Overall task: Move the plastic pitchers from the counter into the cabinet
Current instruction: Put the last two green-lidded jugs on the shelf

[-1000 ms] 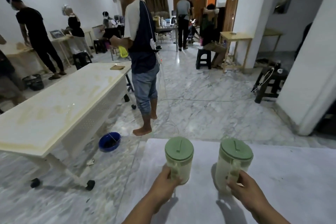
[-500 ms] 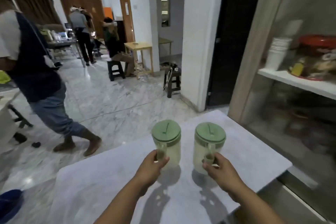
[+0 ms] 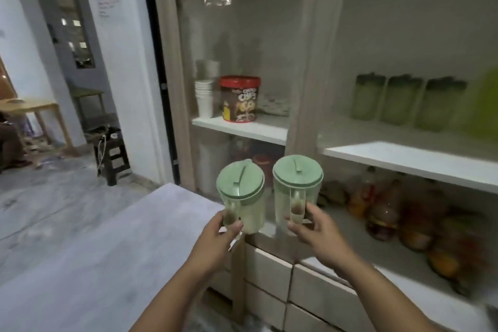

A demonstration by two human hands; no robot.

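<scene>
Carrying two translucent plastic pitchers with pale green round lids, one in each hand, clear of the counter and in front of the cabinet. The left pitcher [image 3: 244,198] hangs by its handle from the left hand [image 3: 215,240], fingers curled shut around the handle; it tilts slightly, lid toward the camera. The right pitcher [image 3: 296,191] is held the same way by the right hand [image 3: 318,229], fingers closed around its handle, and sits nearer upright. The two bodies are just beside each other; whether they touch cannot be told.

Judged step: transport to a shelf. To do it well, keep both handles fully enclosed, level the left pitcher, and separate the pair before entry so that neither strikes the wooden upright [image 3: 304,105] standing directly beyond the grips.

Above and to the right of the grips, a white shelf [image 3: 404,159] of the light wood cabinet [image 3: 167,35] carries three similar green-lidded containers [image 3: 404,100], blurred, with bare space in front of them. Above and to the left, behind glass, stand a red-lidded cereal tub [image 3: 239,98] and stacked white cups [image 3: 204,97]. Below right lie blurred bottles and jars [image 3: 390,210]. Below and left of the grips is the pale grey counter [image 3: 80,251]; beyond it, marble floor and a dark stool [image 3: 111,154].
</scene>
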